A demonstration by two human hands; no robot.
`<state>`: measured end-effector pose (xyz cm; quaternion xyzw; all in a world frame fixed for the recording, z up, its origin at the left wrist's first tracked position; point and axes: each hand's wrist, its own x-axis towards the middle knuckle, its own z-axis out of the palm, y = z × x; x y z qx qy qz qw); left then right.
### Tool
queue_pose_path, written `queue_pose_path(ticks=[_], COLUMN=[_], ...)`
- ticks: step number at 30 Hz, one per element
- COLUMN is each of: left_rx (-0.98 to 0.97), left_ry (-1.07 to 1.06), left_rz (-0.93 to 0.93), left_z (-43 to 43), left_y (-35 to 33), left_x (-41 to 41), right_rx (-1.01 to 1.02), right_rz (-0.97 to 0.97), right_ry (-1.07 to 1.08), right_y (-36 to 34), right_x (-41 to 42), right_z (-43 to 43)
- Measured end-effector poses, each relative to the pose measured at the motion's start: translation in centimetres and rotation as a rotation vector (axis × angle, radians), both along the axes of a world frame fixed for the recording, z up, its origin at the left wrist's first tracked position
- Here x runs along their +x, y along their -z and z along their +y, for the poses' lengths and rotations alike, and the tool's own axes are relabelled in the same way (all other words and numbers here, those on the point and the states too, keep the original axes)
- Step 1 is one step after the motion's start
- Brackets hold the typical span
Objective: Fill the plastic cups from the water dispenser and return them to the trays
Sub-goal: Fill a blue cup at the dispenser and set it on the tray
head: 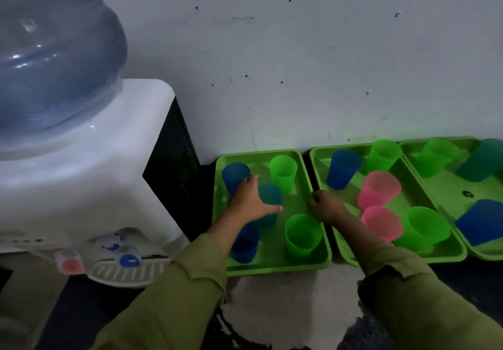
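nearest, at the left, the water dispenser [81, 175] shows its red tap [71, 265] and blue tap [130, 261] over a slotted drip tray [125, 273], with no cup under either. a cup put under the red one could draw hot water into thin plastic, so tap choice matters.

in the left tray [277, 268] the near row holds a dark blue cup [245, 246] and a green cup [303, 236], both upright. i cannot tell if any cup has water in it.

just beyond, the left hand [249, 200] lies over the teal cup [272, 194]. its grip is wide, thumb stretched out and fingers reaching to the far blue cup [234, 175], closed on nothing yet. the palm hangs over the teal cup's mouth, so closing on the blue cup could nudge the light teal one over. the sleeve passes over the dark blue cup and could catch it.

the right hand [328, 208] has a narrow grip, fingers curled on the right rim of that tray, seemingly steadying it. a tug there would slide the whole tray and rock every cup.

farther off stands a second green cup [283, 172]. two more trays to the right, the middle tray [449, 258] and the end tray [446, 183], are crowded, leaving tight gaps for setting full cups back without spilling.
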<state>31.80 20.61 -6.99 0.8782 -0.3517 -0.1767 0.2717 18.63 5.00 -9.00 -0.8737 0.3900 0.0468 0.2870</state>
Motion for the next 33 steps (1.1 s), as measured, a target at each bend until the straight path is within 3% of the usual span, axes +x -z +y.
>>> queue_pose_path(ticks=[4, 12, 17, 24, 33], left_rx=[0.060, -0.142, -0.293, -0.426, -0.519], left_ry=[-0.033, -0.135, -0.113, -0.023, 0.073], left_rz=[-0.046, -0.032, -0.066, -0.080, 0.013], left_z=[-0.4, 0.3, 2.5, 8.1, 16.8], left_y=[0.3, -2.5, -5.7, -8.6, -7.8], left_x=[-0.6, -2.1, -3.7, -5.3, -5.2], right_rx=[0.007, -0.044, 0.039, 0.230, 0.168], right_rz=[-0.024, -0.115, -0.302, -0.580, -0.742], right_ry=[-0.027, -0.178, -0.321, -0.340, -0.307], right_y=[-0.4, -3.5, -6.3, -8.4, -7.7], right_x=[-0.4, -1.4, -1.3, -2.3, -2.4], right_z=[-0.5, 0.6, 4.2, 9.7, 18.5])
